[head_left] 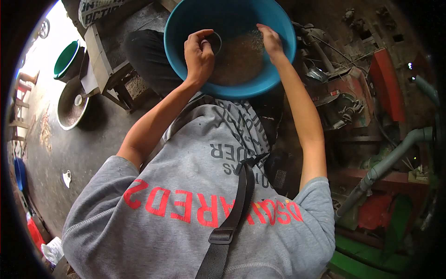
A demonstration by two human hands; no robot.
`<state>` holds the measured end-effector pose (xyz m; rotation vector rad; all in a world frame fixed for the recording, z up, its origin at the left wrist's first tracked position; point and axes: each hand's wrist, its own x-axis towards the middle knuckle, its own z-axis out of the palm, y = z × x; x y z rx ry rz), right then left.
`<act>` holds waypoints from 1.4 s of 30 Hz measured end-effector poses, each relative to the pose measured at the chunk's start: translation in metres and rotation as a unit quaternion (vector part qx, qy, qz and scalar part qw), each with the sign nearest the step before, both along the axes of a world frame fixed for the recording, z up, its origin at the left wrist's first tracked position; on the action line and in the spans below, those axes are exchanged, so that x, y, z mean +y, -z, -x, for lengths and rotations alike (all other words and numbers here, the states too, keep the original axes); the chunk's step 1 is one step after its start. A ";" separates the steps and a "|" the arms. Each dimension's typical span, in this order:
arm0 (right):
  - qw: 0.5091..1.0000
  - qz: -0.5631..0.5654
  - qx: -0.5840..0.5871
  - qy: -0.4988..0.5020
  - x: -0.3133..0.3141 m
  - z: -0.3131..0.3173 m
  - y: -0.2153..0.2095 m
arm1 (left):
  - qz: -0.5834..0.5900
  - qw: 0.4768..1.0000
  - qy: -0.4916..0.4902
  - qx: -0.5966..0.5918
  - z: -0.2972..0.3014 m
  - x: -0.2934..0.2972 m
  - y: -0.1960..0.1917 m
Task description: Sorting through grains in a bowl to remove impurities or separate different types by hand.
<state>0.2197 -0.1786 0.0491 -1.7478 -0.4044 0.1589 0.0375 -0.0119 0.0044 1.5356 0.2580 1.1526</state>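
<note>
A large blue basin (218, 90) stands between my knees, with a layer of brownish grain-like material (239, 60) in its bottom. My left hand (200, 56) is inside the basin's left side, its fingers curled around the rim of a small round cup (215, 43). Most of the cup is hidden behind the hand. On the right side my right hand (272, 43) reaches in with its fingers stretched out, close to the material's edge. Nothing shows in that hand. Whether its fingertips touch the material I cannot tell.
Left of me stands a low wooden bench (100, 58). Beyond it are a green tub (66, 59) and a pale-rimmed basin (74, 104) with a small white item inside. Red metal machinery (388, 83) and a grey pipe (385, 162) crowd the right.
</note>
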 end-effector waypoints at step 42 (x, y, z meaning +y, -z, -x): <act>0.662 -0.550 0.502 -0.087 -0.026 0.089 0.044 | -0.288 0.947 0.141 -0.016 0.011 -0.013 -0.010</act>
